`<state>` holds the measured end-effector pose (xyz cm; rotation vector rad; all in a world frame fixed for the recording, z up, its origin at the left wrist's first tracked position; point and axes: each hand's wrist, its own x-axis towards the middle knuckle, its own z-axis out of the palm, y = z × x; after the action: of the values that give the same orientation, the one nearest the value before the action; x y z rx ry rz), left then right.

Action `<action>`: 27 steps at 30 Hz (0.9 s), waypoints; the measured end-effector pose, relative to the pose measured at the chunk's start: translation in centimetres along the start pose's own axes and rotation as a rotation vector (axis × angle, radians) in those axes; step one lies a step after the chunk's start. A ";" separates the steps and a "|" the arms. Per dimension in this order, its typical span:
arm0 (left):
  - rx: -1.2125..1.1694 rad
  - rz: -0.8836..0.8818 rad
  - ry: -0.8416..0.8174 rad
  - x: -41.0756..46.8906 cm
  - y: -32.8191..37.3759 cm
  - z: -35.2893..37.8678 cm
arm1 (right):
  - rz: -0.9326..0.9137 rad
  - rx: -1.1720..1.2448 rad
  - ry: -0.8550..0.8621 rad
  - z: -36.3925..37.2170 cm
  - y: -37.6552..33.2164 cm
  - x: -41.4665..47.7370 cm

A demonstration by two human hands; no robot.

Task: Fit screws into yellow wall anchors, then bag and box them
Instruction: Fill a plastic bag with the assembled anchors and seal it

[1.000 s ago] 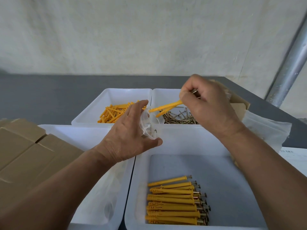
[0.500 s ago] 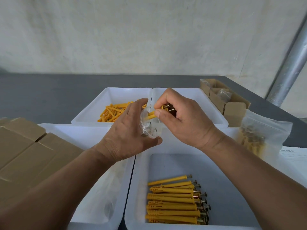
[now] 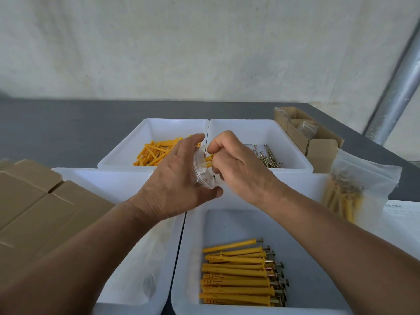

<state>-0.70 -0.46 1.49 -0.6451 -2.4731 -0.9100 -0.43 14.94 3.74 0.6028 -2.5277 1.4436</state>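
Where the person's forearms reach out over the tabletop, the nearest thing beneath them is the near tray point(image 3: 318, 242). It is white and holds a neat stack of assembled anchors point(image 3: 236, 276), yellow sleeves lying side by side with screw heads poking out to the right. Close on its left sits the left tray point(image 3: 109, 183), with something like clear plastic in it, too faint to make out. Closed brown cardboard boxes point(image 3: 36, 210) lie at the far left.

Above the seam between those two trays the hands meet. The left hand point(image 3: 172, 180) is turned back-up, fingers and thumb curled round a small clear plastic cup point(image 3: 205, 176) tipped on its side, mouth facing right. The right hand point(image 3: 241, 164) is up against that mouth, knuckles up, fingertips pinching two yellow anchors point(image 3: 208, 160) whose ends show inside the cup.

Off to the right a frosted zip bag point(image 3: 368, 183) stands with filled anchors inside, a white sheet of paper point(image 3: 404, 223) beside it.

Beyond the hands two more white trays sit side by side. The anchor tray point(image 3: 159, 127) holds loose anchors point(image 3: 152, 153), and the screw tray point(image 3: 250, 130) holds a heap of bare screws point(image 3: 268, 158). Open cardboard cartons point(image 3: 322, 153) sit just right of the screw tray on the grey tabletop point(image 3: 68, 128). A pale wall point(image 3: 181, 53) rises behind, and a metal pipe point(image 3: 395, 98) slants up at the right.
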 end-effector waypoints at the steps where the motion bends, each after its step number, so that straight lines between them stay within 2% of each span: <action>1: -0.005 -0.001 -0.004 0.0 0.0 0.0 | -0.014 -0.032 0.004 0.1 0.0 0.0; 10: -0.010 0.009 0.004 0.0 -0.5 0.3 | -0.156 -0.146 -0.004 0.2 0.8 0.2; 13: -0.027 -0.027 -0.011 0.0 -0.5 0.2 | -0.097 -0.102 0.114 -0.6 0.5 0.4; 15: -0.034 -0.044 -0.023 0.0 -0.6 0.1 | 0.004 -0.201 0.145 -1.5 0.4 0.5; 16: -0.033 -0.049 -0.028 0.0 -0.6 0.1 | 0.072 -0.273 0.092 -1.9 0.4 0.4; 19: -0.037 -0.057 -0.046 0.0 -0.6 0.2 | 0.304 -0.402 -0.242 -2.2 0.8 0.1; 21: -0.039 -0.054 -0.049 0.0 -0.6 0.2 | 0.361 -0.424 -0.377 -2.0 1.1 0.0; 27: -0.062 -0.054 -0.033 0.0 -0.7 0.1 | 0.328 -0.366 -0.400 -2.0 1.2 -0.1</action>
<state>-1.11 -0.83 1.09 -0.6217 -2.5114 -1.0070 -0.98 17.18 3.84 0.4640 -3.2265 0.9636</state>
